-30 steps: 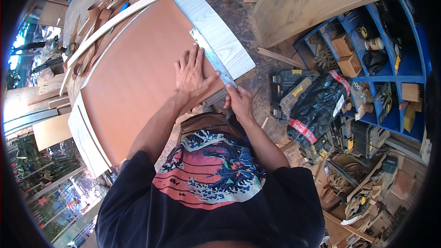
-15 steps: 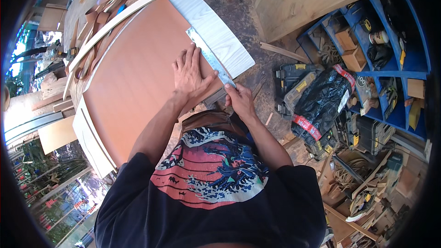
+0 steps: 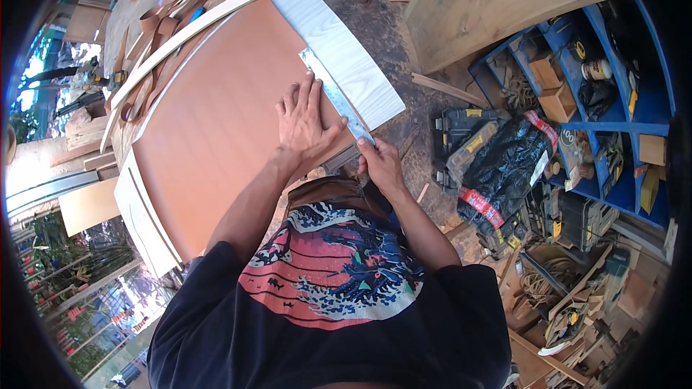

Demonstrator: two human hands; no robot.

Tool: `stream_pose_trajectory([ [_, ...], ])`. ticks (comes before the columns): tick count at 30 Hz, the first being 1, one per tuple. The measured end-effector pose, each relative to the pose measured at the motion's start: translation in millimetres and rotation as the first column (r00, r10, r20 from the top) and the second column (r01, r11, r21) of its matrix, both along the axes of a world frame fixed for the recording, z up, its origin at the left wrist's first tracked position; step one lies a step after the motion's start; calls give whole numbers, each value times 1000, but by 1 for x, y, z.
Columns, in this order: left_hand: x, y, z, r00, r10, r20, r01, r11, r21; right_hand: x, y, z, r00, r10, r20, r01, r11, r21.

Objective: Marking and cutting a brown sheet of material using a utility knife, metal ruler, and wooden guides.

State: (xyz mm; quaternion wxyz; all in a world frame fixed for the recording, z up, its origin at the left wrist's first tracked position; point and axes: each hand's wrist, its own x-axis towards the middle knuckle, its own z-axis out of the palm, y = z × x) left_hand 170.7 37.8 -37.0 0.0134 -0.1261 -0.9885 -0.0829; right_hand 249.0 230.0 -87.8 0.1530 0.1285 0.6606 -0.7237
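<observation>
Steel rule (image 3: 333,95), a long metal straightedge, lies slantwise across the near right edge of the reddish-brown panel (image 3: 216,122), running from about 11 o'clock down to 5 o'clock of the picture's centre. It sits right along the seam where the brown face meets a pale whitish board (image 3: 353,57) with a wood-grain face, which lies just beside the panel at 12 o'clock.

In the head view, the left hand (image 3: 306,126) lies flat on the brown panel, fingers spread and pointing toward 12 o'clock, with the thumb stretched out to the right so that it touches the rule's edge. The right hand (image 3: 380,166) is at the rule's lower end, at about 5 o'clock from the left hand; its fingers are curled in and pressed together around that end, though whether they pinch the rule itself or something small against it cannot be told.

At 3 o'clock a blue shelf unit (image 3: 613,94) holds boxes and tools in its compartments. Between the shelf and the panel, on the ground, lie a black plastic bag (image 3: 504,166) and dark tool cases (image 3: 461,130). A big curved wooden slab (image 3: 497,0) stands at 1 o'clock.
</observation>
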Motion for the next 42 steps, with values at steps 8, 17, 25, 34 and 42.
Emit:
stream_pose_trajectory([
  [8,-1,-1,-5,1000,-3,-25,3,1000,16,-1,1,2,1000,25,17,-25,1000,2],
  [17,-6,-3,-3,999,-5,-43,7,999,49,2,-4,-9,1000,-3,30,6,997,-71],
  [25,-8,-4,-9,993,-69,-100,69,998,-12,3,-6,-5,997,-17,77,25,994,-107],
  [34,4,-39,1,948,-314,59,313,949,21,1,-7,0,968,-45,245,116,951,-287],
  [42,1,-41,2,938,-344,36,343,939,28,10,-16,-1,940,-176,292,249,940,-233],
])
